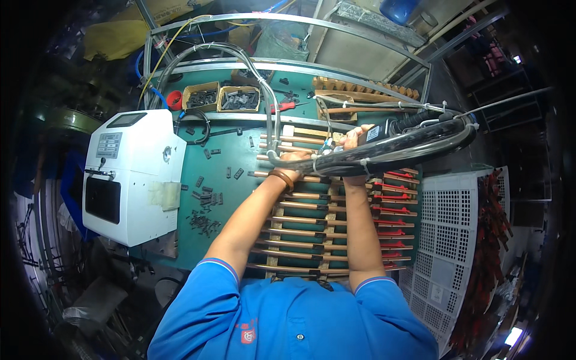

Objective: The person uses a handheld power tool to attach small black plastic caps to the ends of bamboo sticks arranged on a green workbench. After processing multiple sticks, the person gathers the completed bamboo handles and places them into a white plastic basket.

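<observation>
My right hand (353, 143) has its fingers wrapped round a black power tool (373, 133) with a pale label, held over the far end of a row of rods. Thick bundled hoses (384, 161) run from the tool and cross in front of both wrists. My left hand (293, 161) lies low over the copper-coloured rods (312, 234), a brown bracelet (282, 176) on its wrist. The hoses hide its fingers. Evenly spaced, the rods rest across pale notched strips (329, 225). Red parts (393, 223) sit along their right ends.
A white machine (135, 177) stands at left on the green table (192, 252). Small black parts (206, 222) lie scattered beside it. Behind are parts boxes (239, 99), a red cup (174, 100) and a red-handled screwdriver (288, 106). White perforated crates (444, 240) stand right.
</observation>
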`<state>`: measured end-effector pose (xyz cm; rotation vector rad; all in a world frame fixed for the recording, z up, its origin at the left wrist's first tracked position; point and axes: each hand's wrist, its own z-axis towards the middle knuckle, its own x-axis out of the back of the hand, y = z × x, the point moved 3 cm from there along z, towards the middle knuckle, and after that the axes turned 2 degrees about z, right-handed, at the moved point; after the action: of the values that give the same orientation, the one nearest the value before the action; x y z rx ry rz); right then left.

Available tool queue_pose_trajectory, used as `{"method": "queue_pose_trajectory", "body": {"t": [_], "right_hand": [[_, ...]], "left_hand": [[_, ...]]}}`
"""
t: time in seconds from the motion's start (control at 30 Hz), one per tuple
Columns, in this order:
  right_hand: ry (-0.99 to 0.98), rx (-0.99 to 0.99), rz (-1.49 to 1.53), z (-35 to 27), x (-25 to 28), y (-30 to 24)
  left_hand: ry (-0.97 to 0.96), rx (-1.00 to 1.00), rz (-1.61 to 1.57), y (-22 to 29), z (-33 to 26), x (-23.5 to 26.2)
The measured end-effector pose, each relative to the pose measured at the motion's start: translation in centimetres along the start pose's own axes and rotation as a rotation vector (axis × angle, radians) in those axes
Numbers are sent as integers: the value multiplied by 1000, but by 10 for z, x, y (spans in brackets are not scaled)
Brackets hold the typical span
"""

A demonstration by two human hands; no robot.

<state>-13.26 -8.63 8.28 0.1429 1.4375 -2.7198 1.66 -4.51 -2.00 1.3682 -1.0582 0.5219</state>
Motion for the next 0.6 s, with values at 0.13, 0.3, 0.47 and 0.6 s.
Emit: {"method": "queue_pose_trajectory", "body": {"t": [0.13, 0.3, 0.47, 0.6], "right_hand": [[-41, -28, 59, 19, -6, -17], [46, -176, 131, 58, -27, -116], [25, -145, 61, 68, -12, -153], [115, -172, 109, 58, -13, -165]], "left_hand": [[97, 141, -179, -11, 2, -2], [485, -232, -118, -1, -19, 15], [712, -375, -75, 41, -42, 34], [316, -136, -108, 44, -53, 1]]}}
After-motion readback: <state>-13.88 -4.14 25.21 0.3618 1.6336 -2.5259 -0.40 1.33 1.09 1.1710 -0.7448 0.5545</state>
